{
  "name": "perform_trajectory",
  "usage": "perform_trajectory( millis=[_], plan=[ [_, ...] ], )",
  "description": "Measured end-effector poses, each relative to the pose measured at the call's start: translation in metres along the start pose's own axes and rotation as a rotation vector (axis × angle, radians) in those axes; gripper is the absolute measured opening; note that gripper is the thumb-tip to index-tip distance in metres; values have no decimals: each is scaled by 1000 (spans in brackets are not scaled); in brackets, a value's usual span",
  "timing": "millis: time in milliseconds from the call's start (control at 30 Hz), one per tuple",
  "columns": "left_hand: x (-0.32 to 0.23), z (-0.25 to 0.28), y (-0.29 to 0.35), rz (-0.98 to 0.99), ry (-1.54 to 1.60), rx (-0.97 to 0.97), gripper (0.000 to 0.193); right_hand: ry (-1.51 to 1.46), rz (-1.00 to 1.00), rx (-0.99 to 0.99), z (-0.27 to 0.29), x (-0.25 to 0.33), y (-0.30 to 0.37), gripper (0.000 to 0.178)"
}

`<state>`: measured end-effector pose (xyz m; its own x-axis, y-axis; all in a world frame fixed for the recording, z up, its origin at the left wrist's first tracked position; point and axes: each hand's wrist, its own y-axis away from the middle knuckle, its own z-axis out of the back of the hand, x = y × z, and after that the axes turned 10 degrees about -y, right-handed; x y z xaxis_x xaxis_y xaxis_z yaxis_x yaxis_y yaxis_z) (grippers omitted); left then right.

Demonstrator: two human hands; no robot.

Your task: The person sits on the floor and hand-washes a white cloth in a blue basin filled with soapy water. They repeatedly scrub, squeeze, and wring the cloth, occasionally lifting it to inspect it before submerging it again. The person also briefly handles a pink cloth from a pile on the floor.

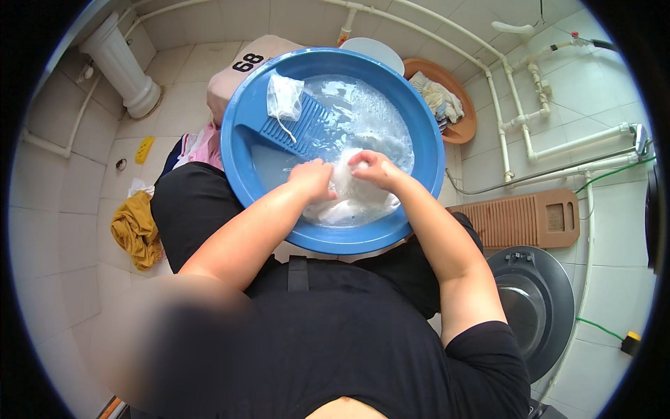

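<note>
A large round blue basin [429, 183] of soapy water stands before my knees, with a ribbed blue washboard [296, 135] built into its left side. White wet cloth [347, 183] lies in the suds near the basin's front. My left hand [314, 178] has its fingers curled against the cloth's left side. Opposite it, my right hand [375, 170] pinches a raised fold of the same cloth between thumb and fingers. A white mesh soap bag [285, 96] with a cord rests at the top of the washboard.
Behind the basin are a pink garment [234, 77] and an orange basin [466, 115] holding clothes. A brown washboard [516, 218] and a dark round basin [562, 314] lie to the right. Mustard cloth [136, 230] and a yellow brush-like item [144, 149] are left. Pipes [495, 133] line the wall.
</note>
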<state>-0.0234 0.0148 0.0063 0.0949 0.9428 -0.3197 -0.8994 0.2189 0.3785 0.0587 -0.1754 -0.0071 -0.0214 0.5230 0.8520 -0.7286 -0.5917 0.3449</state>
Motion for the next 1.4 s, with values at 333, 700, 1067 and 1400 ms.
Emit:
perform_trajectory(
  millis=[333,700,1067,1400],
  plan=[
    [19,-7,-16,-307,663,166,40,-708,109,-30,28,65,29,24],
    [32,-13,-27,16,2230,-54,29,412,-88,-151,-23,-60,-13,67],
    [8,-33,-38,140,2256,-90,47,-132,9,-332,-32,-5,-25,41],
    [13,-50,-48,13,2245,154,42,23,854,-379,-94,70,31,30]
  ],
)
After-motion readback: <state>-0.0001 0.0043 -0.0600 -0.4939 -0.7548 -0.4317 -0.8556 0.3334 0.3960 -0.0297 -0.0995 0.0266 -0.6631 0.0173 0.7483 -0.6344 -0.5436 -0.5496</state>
